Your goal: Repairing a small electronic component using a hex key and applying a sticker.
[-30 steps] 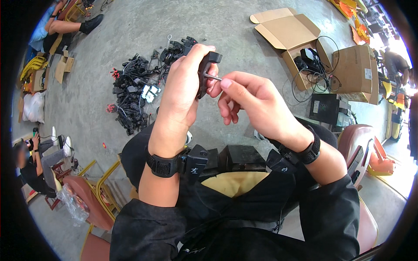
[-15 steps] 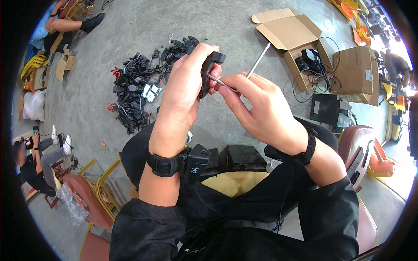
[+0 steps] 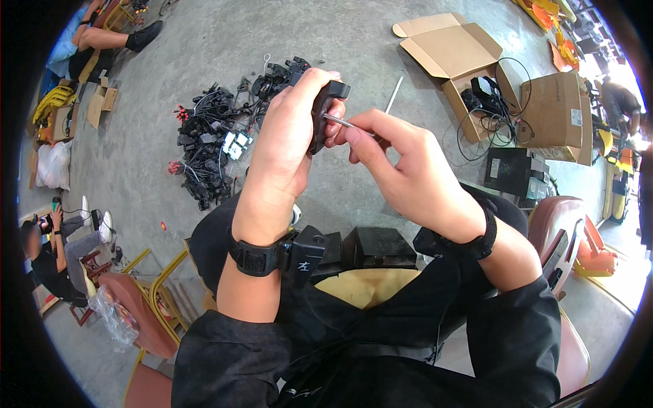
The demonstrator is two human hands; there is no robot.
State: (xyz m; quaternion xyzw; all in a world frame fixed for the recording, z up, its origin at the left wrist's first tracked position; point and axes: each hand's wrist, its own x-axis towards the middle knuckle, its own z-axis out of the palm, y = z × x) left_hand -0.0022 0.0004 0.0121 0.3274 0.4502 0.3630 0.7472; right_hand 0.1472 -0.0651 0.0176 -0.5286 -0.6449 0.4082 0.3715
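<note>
In front of me, my left hand (image 3: 282, 132) is wrapped round a dark, curved plastic part (image 3: 318, 126), holding it upright with a hooked end at the top. My right hand (image 3: 411, 160) pinches a bent metal hex key (image 3: 394, 94) near its bend. One arm of the key meets the face of the part; whether it sits in a screw there cannot be made out. The key's long arm sticks out beyond my right fingers, pointing up and away. Both wrists wear black straps, the left one with a black device (image 3: 304, 253) on it.
Beyond my left hand lies a pile of black parts with cables (image 3: 211, 136). An open cardboard box (image 3: 452, 51) holds black devices at the far right, beside a closed carton (image 3: 554, 115). Chairs (image 3: 136, 309) flank me. Two people sit at the left.
My right hand has turned the hex key slightly, so its long arm has swung to the left and looks steeper. My left hand and the part stay nearly in place.
</note>
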